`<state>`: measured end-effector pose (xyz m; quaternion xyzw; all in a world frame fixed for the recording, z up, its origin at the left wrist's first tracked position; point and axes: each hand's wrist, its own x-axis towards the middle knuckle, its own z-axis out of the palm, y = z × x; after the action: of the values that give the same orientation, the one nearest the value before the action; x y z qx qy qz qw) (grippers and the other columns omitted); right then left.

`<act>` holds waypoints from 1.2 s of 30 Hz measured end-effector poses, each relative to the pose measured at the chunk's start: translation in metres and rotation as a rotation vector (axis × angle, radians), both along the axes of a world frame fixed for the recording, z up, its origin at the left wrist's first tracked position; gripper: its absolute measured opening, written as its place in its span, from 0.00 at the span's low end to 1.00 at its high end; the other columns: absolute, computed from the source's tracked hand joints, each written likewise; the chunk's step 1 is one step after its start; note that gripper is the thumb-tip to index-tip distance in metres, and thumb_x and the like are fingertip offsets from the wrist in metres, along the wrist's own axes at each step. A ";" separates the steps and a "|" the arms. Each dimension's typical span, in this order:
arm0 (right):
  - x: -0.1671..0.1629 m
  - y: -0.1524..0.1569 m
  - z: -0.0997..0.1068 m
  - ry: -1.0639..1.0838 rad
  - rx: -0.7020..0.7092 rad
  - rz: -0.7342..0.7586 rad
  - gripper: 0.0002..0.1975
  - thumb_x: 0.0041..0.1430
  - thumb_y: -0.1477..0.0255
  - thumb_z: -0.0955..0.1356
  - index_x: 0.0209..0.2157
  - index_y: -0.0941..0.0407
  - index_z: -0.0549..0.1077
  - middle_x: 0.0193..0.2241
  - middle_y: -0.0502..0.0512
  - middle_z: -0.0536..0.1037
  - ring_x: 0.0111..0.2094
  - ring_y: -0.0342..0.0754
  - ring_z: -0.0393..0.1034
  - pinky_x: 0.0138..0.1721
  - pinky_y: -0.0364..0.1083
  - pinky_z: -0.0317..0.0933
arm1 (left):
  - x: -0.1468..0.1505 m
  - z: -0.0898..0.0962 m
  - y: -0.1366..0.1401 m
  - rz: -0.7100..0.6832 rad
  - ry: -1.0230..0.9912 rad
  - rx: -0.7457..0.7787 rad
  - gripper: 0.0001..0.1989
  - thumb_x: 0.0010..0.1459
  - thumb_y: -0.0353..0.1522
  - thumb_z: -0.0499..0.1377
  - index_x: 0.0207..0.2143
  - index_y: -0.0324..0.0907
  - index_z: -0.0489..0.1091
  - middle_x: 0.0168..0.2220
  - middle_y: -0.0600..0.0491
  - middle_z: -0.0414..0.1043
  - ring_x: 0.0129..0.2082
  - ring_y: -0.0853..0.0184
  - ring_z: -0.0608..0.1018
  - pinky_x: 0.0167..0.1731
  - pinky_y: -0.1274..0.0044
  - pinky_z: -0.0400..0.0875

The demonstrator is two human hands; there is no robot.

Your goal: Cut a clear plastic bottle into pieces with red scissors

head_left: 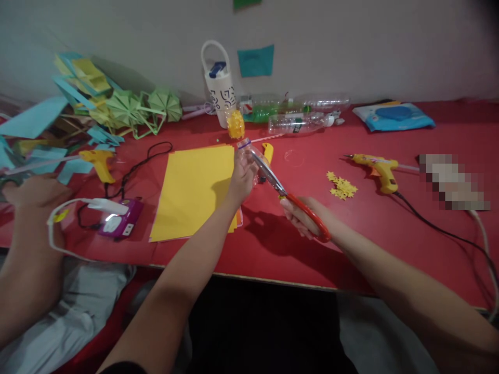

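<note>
My left hand [244, 174] is closed around a clear plastic bottle piece [245, 144] with a purple band at its upper edge. In my right hand [302, 215] are scissors with red handles [317, 224] and long metal blades. The blades point up and left, their tips at the plastic piece; whether they touch it is hard to tell. Just behind my hands lies a yellow cutter [267, 153], partly hidden. Under my left wrist is a stack of yellow paper sheets [191, 192].
Yellow paper stars [342, 187] and a yellow glue gun [376, 169] lie on the right. Plastic bottles [296, 123], a white tumbler [221, 93] and wet wipes [393, 117] line the wall. A co-worker's hand [37, 192] is left, near another glue gun [99, 163] and a purple power socket [120, 218].
</note>
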<state>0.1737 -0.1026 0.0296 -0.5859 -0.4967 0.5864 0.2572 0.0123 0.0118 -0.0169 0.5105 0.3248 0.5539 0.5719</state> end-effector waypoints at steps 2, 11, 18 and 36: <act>0.002 0.001 -0.002 0.037 -0.004 0.015 0.31 0.51 0.39 0.67 0.21 0.53 0.62 0.09 0.39 0.58 0.07 0.37 0.54 0.12 0.40 0.54 | 0.002 0.002 -0.001 0.003 -0.029 -0.039 0.17 0.61 0.25 0.55 0.51 0.46 0.60 0.42 0.49 0.73 0.59 0.55 0.72 0.61 0.59 0.65; 0.005 0.002 -0.007 0.022 0.027 0.014 0.28 0.56 0.41 0.64 0.23 0.52 0.62 0.09 0.39 0.57 0.08 0.37 0.53 0.13 0.41 0.57 | 0.007 0.001 -0.005 0.002 -0.084 -0.090 0.21 0.54 0.27 0.62 0.49 0.50 0.62 0.45 0.50 0.72 0.59 0.56 0.72 0.62 0.64 0.63; 0.002 0.002 0.000 -0.027 -0.002 0.014 0.27 0.58 0.45 0.66 0.21 0.52 0.60 0.08 0.40 0.59 0.07 0.37 0.53 0.11 0.40 0.54 | 0.006 0.001 -0.006 0.019 -0.072 -0.058 0.16 0.53 0.28 0.62 0.43 0.49 0.63 0.43 0.49 0.72 0.53 0.57 0.75 0.57 0.66 0.67; 0.000 0.002 0.003 -0.039 0.010 0.018 0.28 0.57 0.45 0.67 0.20 0.52 0.59 0.07 0.40 0.58 0.07 0.37 0.53 0.11 0.39 0.53 | 0.002 -0.015 0.005 -0.057 0.028 0.163 0.23 0.53 0.47 0.66 0.44 0.51 0.59 0.42 0.51 0.69 0.47 0.60 0.76 0.52 0.65 0.70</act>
<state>0.1737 -0.1005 0.0328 -0.5913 -0.5099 0.5746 0.2453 0.0140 0.0167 -0.0316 0.5723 0.2718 0.5548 0.5394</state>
